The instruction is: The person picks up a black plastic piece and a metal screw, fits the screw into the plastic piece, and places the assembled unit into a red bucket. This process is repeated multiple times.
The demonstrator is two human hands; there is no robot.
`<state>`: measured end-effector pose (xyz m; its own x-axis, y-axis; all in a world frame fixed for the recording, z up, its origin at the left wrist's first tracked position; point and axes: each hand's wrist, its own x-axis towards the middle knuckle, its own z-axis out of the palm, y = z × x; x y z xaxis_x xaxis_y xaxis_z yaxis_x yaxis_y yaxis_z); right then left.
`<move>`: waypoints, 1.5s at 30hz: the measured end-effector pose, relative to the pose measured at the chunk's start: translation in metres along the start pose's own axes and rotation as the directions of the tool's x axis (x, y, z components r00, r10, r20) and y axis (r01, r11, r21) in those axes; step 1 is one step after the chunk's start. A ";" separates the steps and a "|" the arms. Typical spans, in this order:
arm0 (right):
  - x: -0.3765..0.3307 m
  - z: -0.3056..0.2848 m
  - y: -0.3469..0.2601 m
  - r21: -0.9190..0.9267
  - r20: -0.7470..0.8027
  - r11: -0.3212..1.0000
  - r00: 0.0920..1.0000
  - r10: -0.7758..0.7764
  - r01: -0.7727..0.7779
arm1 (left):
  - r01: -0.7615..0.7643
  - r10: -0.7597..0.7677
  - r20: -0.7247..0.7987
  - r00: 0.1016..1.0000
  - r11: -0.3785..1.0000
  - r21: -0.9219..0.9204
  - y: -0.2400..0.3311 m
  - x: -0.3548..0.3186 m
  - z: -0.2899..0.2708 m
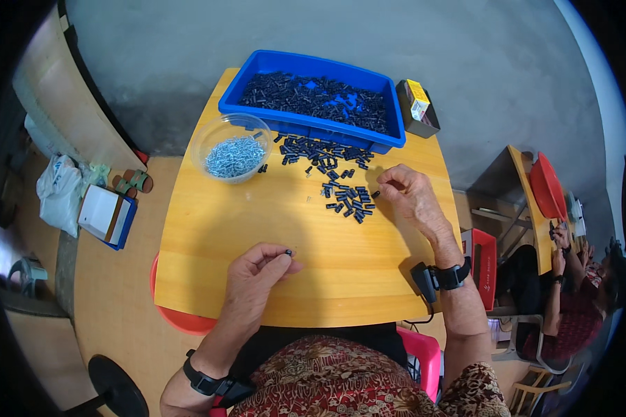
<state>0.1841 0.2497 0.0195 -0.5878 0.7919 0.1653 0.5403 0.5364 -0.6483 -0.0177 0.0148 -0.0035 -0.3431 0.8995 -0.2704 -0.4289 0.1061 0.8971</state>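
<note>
Near the table's front, my left hand (259, 272) is closed, pinching a small black plastic piece (289, 252) between thumb and fingertips. My right hand (408, 196) reaches to the right of a loose pile of small black plastic pieces (355, 201). Its fingers are pinched at a single black piece (376, 195), partly hidden at the fingertips. A round clear plastic bowl (199, 161) full of small silvery screws stands to the left of the pile. Behind it, a blue tray (313, 127) holds a great many of the same black pieces.
The yellow wooden table (209, 278) carries all this. A dark box (424, 125) with a yellow packet (417, 97) stands at its back right corner. A red stool (177, 313) shows under the left edge. At the far right another person (570, 313) works at a separate table.
</note>
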 end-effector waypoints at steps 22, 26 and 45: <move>-0.005 0.014 0.010 -0.129 0.016 0.979 0.988 -0.157 0.158 | 0.011 -0.010 0.028 1.000 1.000 -0.016 0.000 -0.001 0.000; -0.005 0.014 0.005 -0.174 0.032 0.972 0.988 -0.152 0.156 | 0.021 -0.021 0.016 1.000 1.000 0.006 0.001 -0.003 0.000; 0.057 0.059 -0.038 -0.173 0.062 0.859 0.875 -0.479 0.482 | 0.023 -0.023 0.012 1.000 1.000 -0.005 0.003 -0.002 -0.001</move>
<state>0.0946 0.2569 0.0095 -0.8109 0.4181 0.4093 0.2845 0.8930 -0.3487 -0.0189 0.0127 -0.0001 -0.3229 0.9021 -0.2863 -0.4404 0.1245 0.8891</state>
